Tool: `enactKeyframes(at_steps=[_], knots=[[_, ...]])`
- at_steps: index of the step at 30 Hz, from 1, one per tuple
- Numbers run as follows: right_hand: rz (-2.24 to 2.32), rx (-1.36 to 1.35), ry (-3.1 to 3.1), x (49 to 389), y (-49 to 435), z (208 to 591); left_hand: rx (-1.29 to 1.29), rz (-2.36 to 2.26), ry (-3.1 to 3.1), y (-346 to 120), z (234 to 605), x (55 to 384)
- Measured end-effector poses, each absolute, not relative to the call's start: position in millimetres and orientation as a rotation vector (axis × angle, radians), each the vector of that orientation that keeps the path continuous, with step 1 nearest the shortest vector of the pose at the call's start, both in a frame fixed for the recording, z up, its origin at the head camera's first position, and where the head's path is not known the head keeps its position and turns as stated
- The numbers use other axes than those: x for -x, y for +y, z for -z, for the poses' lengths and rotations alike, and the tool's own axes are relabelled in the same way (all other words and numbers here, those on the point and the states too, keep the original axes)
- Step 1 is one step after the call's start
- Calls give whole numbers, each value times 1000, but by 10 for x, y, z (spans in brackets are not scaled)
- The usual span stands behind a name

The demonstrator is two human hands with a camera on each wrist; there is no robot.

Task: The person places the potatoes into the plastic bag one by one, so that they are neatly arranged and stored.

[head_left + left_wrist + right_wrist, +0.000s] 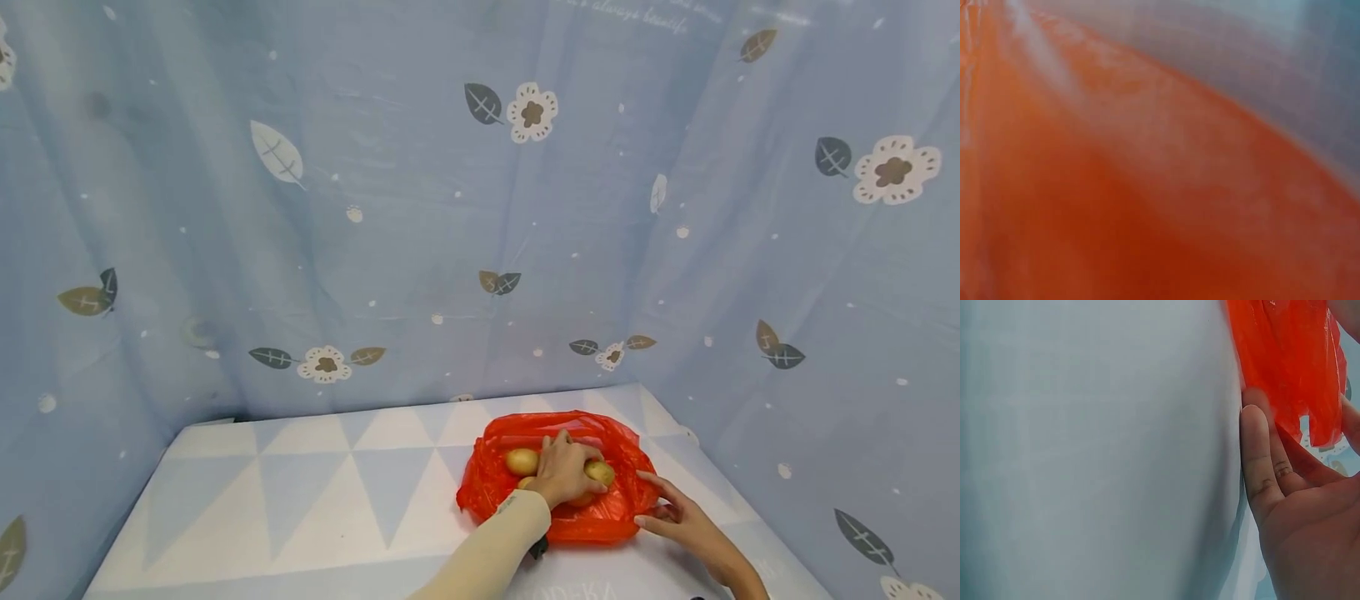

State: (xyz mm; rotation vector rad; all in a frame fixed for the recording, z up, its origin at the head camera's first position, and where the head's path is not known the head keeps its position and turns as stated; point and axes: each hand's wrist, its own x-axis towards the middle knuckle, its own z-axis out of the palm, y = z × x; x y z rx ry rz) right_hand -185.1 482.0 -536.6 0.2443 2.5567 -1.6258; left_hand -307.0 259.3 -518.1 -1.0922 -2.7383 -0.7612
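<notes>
A red plastic bag [592,531] lies wide open on the table with several yellow potatoes [522,462] inside. My left hand [564,471] reaches into it from the front, its thumb and fingers around a potato [600,474] on the right side of the pile. Only blurred red plastic of the bag [1166,187] fills most of the left wrist view, which hides that hand. At the bag's right side, my right hand [678,518] touches the plastic with extended fingers. In the right wrist view, the fingers [1259,450] lie straight beside the red plastic [1291,356].
The table [300,500] has a white and pale blue triangle pattern and stretches left of the bag. A blue curtain [420,233] with leaves and flowers hangs behind the table and along its right side. Something small and black [538,547] shows below the left wrist.
</notes>
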Motion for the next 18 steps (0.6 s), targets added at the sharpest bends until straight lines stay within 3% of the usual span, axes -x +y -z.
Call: enactKeyframes(at_steps=[9, 18], knots=[[1636, -235, 2541, 1920, 4799, 5403, 1120, 677, -2747, 2497, 5121, 3081], [1602, -358, 2700, 1819, 4864, 5183, 1294, 950, -2554, 2131, 4602, 3207]])
